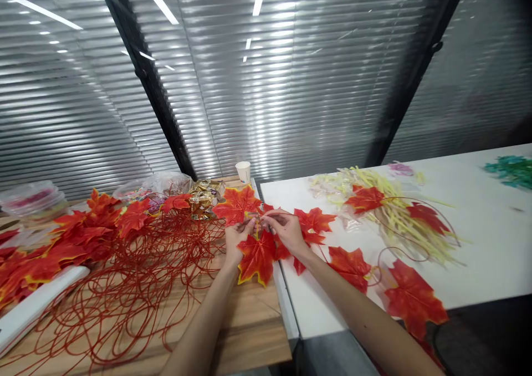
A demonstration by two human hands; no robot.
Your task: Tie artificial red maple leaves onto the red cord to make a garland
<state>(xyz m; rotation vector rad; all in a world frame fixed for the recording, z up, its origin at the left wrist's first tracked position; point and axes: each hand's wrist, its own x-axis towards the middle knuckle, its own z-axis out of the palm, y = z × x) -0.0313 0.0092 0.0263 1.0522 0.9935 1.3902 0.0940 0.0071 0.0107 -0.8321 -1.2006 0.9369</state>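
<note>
My left hand (240, 237) pinches the stem of a red maple leaf (258, 255) that hangs below my fingers. Close beside it, my right hand (286, 229) has its fingertips closed at the same stem, on a thin red cord. Another orange-red leaf (238, 204) spreads just above my left hand. More leaves (350, 266) joined by cord trail to the right under and past my right forearm, down to a large leaf (415, 295) near the white table's front edge. A big tangle of red cord (153, 276) lies left of my hands.
A leaf pile (91, 234) and a white flat object (41, 304) lie left on the wooden table (253, 331). Behind stand a paper cup (243, 172) and gold wrappers (205, 198). Yellow strips (394, 220) and green pieces (511, 169) lie on the white table (490, 243).
</note>
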